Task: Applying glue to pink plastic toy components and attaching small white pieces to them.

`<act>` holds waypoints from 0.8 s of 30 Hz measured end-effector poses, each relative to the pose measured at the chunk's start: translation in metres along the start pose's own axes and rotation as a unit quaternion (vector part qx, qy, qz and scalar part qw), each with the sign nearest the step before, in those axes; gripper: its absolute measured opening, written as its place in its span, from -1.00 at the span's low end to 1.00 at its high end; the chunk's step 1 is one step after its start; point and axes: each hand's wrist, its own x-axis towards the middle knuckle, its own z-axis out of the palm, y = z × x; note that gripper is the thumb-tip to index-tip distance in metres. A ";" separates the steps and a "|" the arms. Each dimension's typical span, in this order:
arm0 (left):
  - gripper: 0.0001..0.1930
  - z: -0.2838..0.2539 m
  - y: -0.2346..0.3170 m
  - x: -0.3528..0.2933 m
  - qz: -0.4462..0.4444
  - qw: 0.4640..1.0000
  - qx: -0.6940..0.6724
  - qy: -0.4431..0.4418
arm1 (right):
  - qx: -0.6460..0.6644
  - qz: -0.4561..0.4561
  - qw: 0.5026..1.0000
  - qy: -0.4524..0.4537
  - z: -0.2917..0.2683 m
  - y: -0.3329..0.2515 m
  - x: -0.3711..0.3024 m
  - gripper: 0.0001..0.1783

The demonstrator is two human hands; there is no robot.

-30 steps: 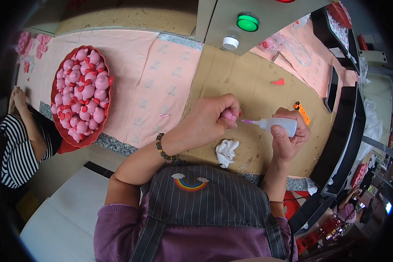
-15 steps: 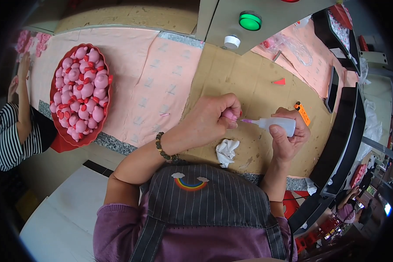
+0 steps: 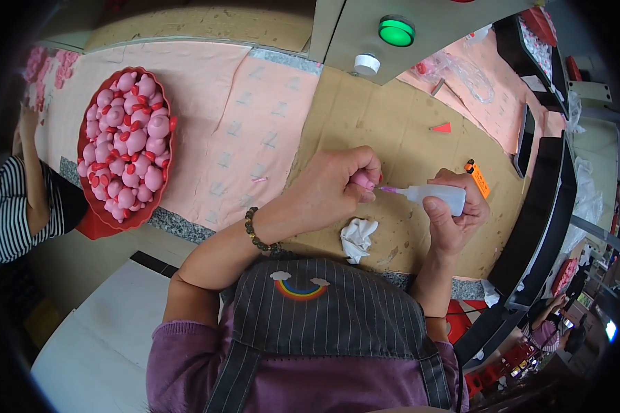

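My left hand (image 3: 337, 180) pinches a small pink figure piece (image 3: 362, 180), most of it hidden by the fingers. In my right hand (image 3: 456, 210) lies a translucent white squeeze bottle (image 3: 439, 198), tipped sideways. Its thin purple nozzle (image 3: 388, 189) points left, with the tip close against the pink piece; whether they touch I cannot tell. Below the hands a crumpled white tissue (image 3: 358, 239) rests on the brown cardboard sheet (image 3: 406, 117). Off to the left stands a red scalloped basket (image 3: 167, 165) heaped with round pink figures (image 3: 136, 141) that have red parts.
An orange cutter (image 3: 477, 179) and a red triangular piece (image 3: 441, 128) lie on the cardboard. Above is a metal box with a green light (image 3: 396, 31). A black frame (image 3: 541, 213) borders the right side. A co-worker in a striped sleeve (image 3: 10, 213) reaches in at far left.
My hands, the bottle and the pink piece stay almost still. At far left the co-worker's hands have shifted slightly lower.
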 end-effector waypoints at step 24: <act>-0.83 -0.001 -0.003 0.001 0.005 1.000 0.009 -0.002 | -0.021 -0.005 1.000 0.011 -0.002 -0.002 -0.001 -0.75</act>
